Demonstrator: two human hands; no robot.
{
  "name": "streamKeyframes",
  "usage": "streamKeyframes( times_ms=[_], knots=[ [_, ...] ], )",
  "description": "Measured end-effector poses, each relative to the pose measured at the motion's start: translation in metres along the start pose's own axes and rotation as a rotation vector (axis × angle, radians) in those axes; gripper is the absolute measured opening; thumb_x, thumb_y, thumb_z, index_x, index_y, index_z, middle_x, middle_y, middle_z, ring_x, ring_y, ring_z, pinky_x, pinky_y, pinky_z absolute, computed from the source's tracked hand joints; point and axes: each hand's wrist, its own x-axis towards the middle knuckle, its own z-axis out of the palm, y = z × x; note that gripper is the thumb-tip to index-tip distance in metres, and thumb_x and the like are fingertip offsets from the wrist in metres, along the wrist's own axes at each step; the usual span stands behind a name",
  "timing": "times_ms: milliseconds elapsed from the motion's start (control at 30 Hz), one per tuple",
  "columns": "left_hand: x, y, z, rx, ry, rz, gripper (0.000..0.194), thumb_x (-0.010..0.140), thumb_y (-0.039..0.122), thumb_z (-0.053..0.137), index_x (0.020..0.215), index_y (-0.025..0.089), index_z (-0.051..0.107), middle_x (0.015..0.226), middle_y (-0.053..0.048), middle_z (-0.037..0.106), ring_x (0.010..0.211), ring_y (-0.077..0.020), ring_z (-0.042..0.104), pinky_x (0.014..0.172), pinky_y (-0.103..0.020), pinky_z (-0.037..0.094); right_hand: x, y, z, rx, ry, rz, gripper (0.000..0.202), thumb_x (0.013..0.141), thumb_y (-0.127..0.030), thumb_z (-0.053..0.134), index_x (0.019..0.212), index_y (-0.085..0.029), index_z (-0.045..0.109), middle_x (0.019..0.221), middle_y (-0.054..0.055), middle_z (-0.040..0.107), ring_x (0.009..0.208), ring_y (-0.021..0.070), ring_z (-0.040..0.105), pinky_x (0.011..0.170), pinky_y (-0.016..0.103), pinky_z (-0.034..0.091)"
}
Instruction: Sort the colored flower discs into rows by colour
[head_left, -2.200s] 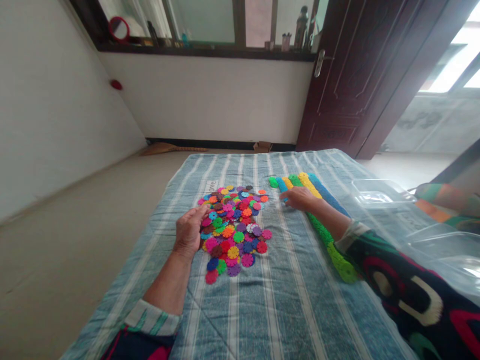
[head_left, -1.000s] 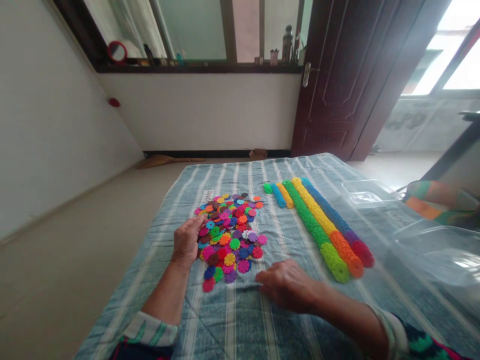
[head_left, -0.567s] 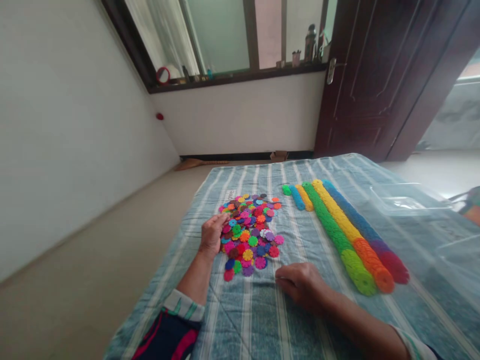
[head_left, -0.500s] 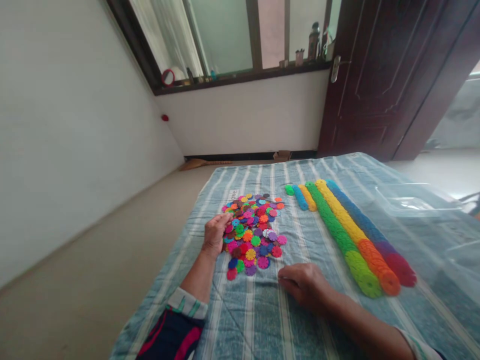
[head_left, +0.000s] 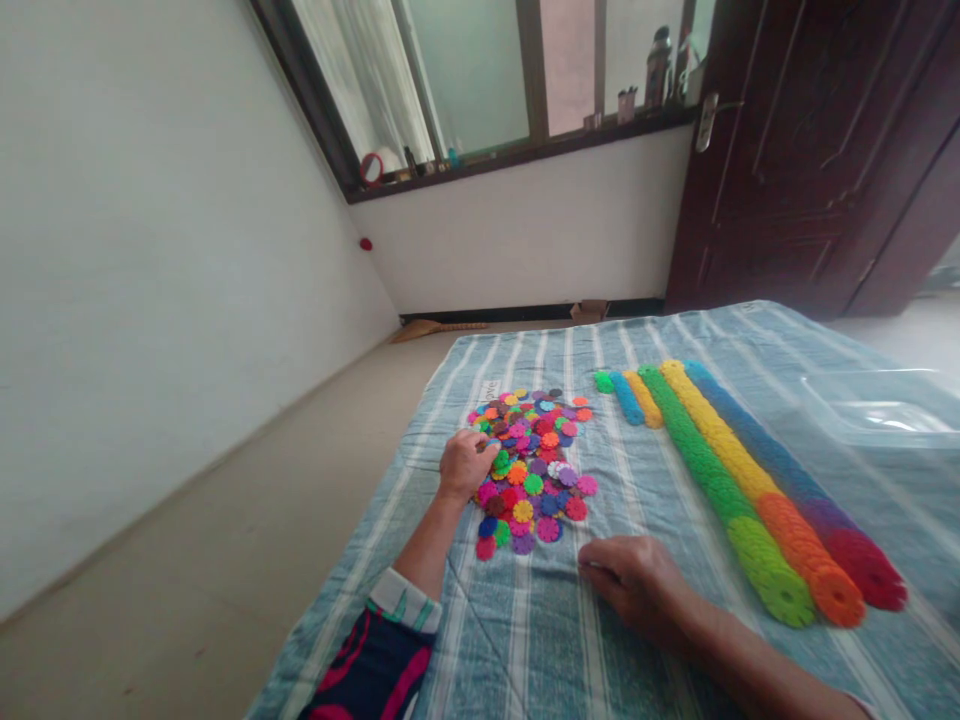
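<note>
My left hand (head_left: 466, 465) is at the left edge of a loose pile of multicoloured notched plastic discs (head_left: 549, 502). Its thumb and fingers are closed on a light blue disc (head_left: 492, 443), partly hidden by the fingertips. Just in front of the pile, my right hand (head_left: 636, 582) rests low over the cloth with its fingers curled together; whatever they may hold is hidden. To the right lie long rows of overlapping discs: a green row (head_left: 694, 455), a yellow and orange row (head_left: 716, 455) and a blue to red row (head_left: 772, 455).
Short blue (head_left: 627, 399) and yellow (head_left: 643, 399) rows and a small green stack (head_left: 604, 382) lie beyond. A clear plastic box (head_left: 885, 405) stands at the right on the striped cloth (head_left: 420, 500). Past the far edge are a wall and a dark door (head_left: 787, 150).
My left hand has moved a little over the pile's edge and its fingertips have closed at the light blue disc. The view has swung left; my right hand keeps its curled pose.
</note>
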Motion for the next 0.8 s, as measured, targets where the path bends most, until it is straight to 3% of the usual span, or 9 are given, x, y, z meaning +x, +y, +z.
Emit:
streamKeyframes(
  times_ms=[133,300,567,800],
  knots=[
    [-0.001,0.001,0.001,0.084,-0.029,-0.001,0.012,0.066,0.028,0.063,0.071,0.018,0.068,0.077,-0.004,0.063,0.073,-0.0159,0.056,0.071,-0.026,0.042,0.001,-0.001,-0.001,-0.008,-0.009,0.001,0.025,0.086,-0.023,0.044,0.067,-0.019,0.059,0.063,0.002,0.063,0.058,0.0123,0.055,0.055,0.024,0.028],
    [0.000,-0.005,0.002,-0.076,-0.028,-0.010,0.005,0.062,0.021,0.062,0.066,0.018,0.062,0.069,0.000,0.061,0.066,-0.0133,0.054,0.066,-0.024,0.041,0.001,-0.003,-0.003,-0.018,-0.026,0.014,0.026,0.086,-0.022,0.044,0.065,-0.018,0.058,0.062,0.002,0.062,0.058,0.0125,0.055,0.055,0.024,0.028],
    [0.002,-0.008,-0.010,-0.408,-0.016,-0.184,0.019,0.059,0.034,0.063,0.054,0.017,0.057,0.049,0.003,0.052,0.049,-0.0105,0.046,0.051,-0.023,0.035,0.001,-0.003,-0.002,-0.040,-0.022,0.008,0.025,0.086,-0.022,0.044,0.065,-0.018,0.057,0.062,0.001,0.062,0.058,0.0119,0.055,0.055,0.024,0.027],
    [0.006,-0.014,-0.017,-0.428,-0.039,-0.256,0.020,0.059,0.034,0.062,0.056,0.016,0.056,0.047,0.005,0.049,0.046,-0.0081,0.042,0.047,-0.020,0.032,0.001,-0.002,-0.001,-0.043,-0.012,-0.003,0.024,0.085,-0.020,0.043,0.065,-0.018,0.057,0.061,0.001,0.061,0.058,0.0114,0.054,0.055,0.023,0.027]
  ],
)
